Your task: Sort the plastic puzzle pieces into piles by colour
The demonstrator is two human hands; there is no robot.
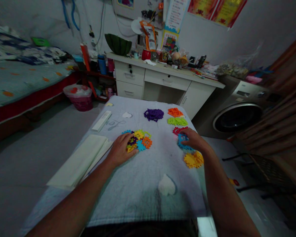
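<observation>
A mixed heap of small plastic gears [147, 143] in yellow, orange, blue, purple and green lies near the middle of the cloth-covered table. My left hand [122, 148] rests at the left side of this heap, thumb and fingers apart around its edge. On the right, my right hand [195, 140] reaches over a pile of blue gears [182, 141], with its thumb and fingers apart. Red gears [177, 130] lie just beyond, partly hidden by that hand. Yellow gears [193, 160] sit nearer me. Farther back are green gears [177, 121], orange gears [175, 112] and purple gears [154, 114].
At the table's left lie a folded pale cloth [80, 159] and a long white box [101, 121]. A cluttered white desk [167, 77] stands behind, with a washing machine [236, 105] to its right. A bed [27, 82] and pink bin [79, 98] are left.
</observation>
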